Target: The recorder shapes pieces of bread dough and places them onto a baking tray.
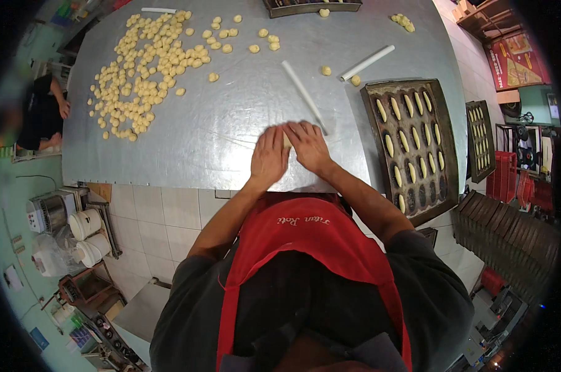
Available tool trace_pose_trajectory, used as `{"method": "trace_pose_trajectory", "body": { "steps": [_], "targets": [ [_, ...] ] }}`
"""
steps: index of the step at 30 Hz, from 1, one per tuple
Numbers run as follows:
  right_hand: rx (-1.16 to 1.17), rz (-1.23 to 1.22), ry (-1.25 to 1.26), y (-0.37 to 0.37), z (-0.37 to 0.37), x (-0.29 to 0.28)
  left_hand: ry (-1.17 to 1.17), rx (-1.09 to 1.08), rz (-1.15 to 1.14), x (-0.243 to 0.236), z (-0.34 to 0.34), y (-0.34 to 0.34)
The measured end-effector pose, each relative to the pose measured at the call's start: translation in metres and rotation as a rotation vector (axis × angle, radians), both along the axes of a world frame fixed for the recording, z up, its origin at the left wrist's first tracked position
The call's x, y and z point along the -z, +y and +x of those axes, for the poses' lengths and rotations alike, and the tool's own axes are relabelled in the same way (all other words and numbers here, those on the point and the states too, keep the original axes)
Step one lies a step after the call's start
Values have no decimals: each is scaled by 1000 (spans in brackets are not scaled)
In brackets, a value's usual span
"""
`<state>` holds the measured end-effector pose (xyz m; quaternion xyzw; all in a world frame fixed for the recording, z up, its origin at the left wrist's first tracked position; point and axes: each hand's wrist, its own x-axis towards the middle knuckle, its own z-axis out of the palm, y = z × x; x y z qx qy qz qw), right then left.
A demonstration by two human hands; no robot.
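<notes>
My left hand (270,155) and my right hand (308,149) lie side by side near the table's front edge, palms down with fingers stretched forward. A bit of pale yellow dough (286,141) shows in the narrow gap between them; the rest of it, if any, is hidden under the fingers. Close beyond my right hand, a white rolling pin (302,90) lies slanted, its near end beside the fingers. To the right stands a dark baking tray (370,102) with rows of slim dough pieces (415,137); several moulds at its near end hold none.
Many dough balls (159,62) cover the table's far left. Another white rolling pin (368,62) lies near two dough balls. A second tray (313,7) sits at the far edge, a third (480,139) beyond the table's right side. Another person's hand (64,109) is at the left edge.
</notes>
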<state>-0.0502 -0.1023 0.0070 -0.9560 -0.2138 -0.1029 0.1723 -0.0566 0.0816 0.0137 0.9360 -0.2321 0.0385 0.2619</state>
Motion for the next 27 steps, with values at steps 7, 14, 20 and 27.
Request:
{"method": "trace_pose_trajectory", "body": {
  "steps": [7,14,20,27],
  "targets": [
    [35,-73,215,20,9,-18,61,178,-38,-13,-32,29],
    [44,40,187,74,3,12,85,-134,-240,-20,51,88],
    [114,113,82,70,45,-9,-1,89,-156,-12,168,40],
    [129,344,215,56,-6,-20,-25,317,-97,6,251,-121]
  ]
}}
